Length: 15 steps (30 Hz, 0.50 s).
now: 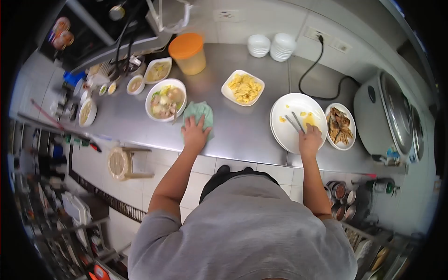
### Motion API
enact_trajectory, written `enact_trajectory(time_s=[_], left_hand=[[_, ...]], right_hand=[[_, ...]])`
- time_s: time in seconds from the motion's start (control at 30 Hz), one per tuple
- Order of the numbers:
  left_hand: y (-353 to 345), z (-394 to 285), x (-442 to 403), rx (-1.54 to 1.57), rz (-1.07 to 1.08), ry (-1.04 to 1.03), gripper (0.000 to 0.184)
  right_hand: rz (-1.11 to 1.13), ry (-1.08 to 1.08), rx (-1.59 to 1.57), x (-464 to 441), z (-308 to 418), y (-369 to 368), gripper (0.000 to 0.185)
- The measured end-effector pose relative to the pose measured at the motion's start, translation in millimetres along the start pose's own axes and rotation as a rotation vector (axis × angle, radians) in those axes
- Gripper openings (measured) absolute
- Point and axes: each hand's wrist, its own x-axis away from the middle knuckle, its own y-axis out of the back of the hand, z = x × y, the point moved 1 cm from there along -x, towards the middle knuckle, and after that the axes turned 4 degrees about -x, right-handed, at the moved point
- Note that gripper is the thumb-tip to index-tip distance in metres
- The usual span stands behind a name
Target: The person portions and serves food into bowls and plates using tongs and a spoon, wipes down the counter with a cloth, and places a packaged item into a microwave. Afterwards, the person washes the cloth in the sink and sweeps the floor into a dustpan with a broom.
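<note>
My left hand (195, 134) lies on a crumpled green cloth (204, 112) on the steel counter, with its fingers spread. Just beyond the cloth is a white bowl of soup (166, 100) with meat and greens, a utensil leaning in it. On the right, my right hand (311, 139) reaches over a stack of large white plates (287, 103), fingers closed around the ends of two slim metal utensils (295, 120); their exact kind is unclear. Yellow food bits and sauce mark the top plate. Beside it stands an oval dish of browned fried pieces (339, 126).
A square dish of scrambled eggs (245, 87) sits mid-counter. Behind are an orange-lidded tub (187, 53) and stacked white bowls (282, 46). A large rice cooker (380, 112) and its black cord (303, 77) occupy the right. Smaller bowls line the left; a stool (122, 163) stands below.
</note>
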Motion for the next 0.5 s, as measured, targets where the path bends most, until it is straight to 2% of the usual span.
enact_trajectory(time_s=[0.03, 0.07, 0.1, 0.13, 0.17, 0.2, 0.23, 0.27, 0.3, 0.4, 0.43, 0.5], left_hand=[[-4.2, 11.8, 0.1, 0.065, 0.109, -0.013, 0.039], [-7.4, 15.5, -3.5, 0.126, 0.224, -0.048, 0.032], [-6.3, 12.2, -4.5, 0.197, 0.204, -0.078, 0.029], [-6.2, 7.2, -2.7, 0.272, 0.193, -0.108, 0.027], [-10.7, -0.7, -0.2, 0.420, 0.168, -0.168, 0.025], [-15.3, -13.2, -2.2, 0.571, 0.154, -0.224, 0.025], [-8.3, -33.3, -5.6, 0.760, 0.313, -0.210, 0.027], [3.0, -56.9, -2.9, 0.935, 0.488, -0.181, 0.031], [7.5, -82.9, 0.7, 1.172, 0.450, -0.220, 0.036], [53.5, -136.7, -5.9, 1.179, 0.712, -0.312, 0.036], [79.9, -152.2, -6.8, 1.248, 0.754, -0.307, 0.036], [94.2, -179.0, -5.1, 1.200, 0.655, -0.499, 0.036]], right_hand=[[-0.103, 0.043, -0.018, 2.7, 5.8, 0.4, 0.034], [-0.086, 0.094, -0.132, 2.4, 16.2, 0.8, 0.036], [-0.076, 0.140, -0.238, 2.2, 31.6, 1.5, 0.039], [0.003, 0.079, -0.428, 4.9, 58.5, 11.8, 0.032], [0.193, -0.031, -0.552, 15.5, 85.2, 19.3, 0.033], [0.286, 0.060, -0.707, 27.8, 95.5, 7.7, 0.036], [0.302, 0.175, -0.624, 35.4, 116.1, 14.2, 0.041], [0.227, 0.190, -0.644, 44.5, 131.4, 16.9, 0.040], [0.157, 0.212, -0.656, 51.7, 137.8, 21.9, 0.039], [0.543, -0.290, -0.829, 69.5, 123.4, 57.3, 0.034], [0.464, -0.308, -0.790, 78.4, 110.8, 68.5, 0.029], [0.350, -0.327, -0.785, 93.1, 94.2, 106.0, 0.026]])
